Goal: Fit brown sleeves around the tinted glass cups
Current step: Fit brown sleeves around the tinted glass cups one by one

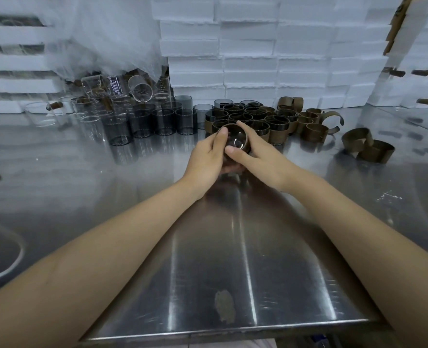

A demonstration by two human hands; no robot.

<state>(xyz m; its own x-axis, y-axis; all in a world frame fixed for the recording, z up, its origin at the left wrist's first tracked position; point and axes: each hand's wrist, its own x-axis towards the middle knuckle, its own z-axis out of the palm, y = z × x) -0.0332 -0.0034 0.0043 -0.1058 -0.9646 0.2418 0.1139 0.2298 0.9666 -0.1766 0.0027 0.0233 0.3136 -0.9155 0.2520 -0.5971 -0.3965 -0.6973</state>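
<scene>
Left hand (207, 154) and right hand (256, 153) grip tinted cup (236, 139); its base hidden.

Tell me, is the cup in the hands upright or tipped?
Tipped: the tinted glass cup, gripped by the left hand and right hand, shows its round mouth to the camera.

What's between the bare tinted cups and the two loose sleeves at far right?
In the head view, a cluster of sleeved cups fills that stretch, with more empty sleeves at its right side.

Left hand (205, 156) and right hand (258, 154) meet ahead, fingers curled inward
</scene>
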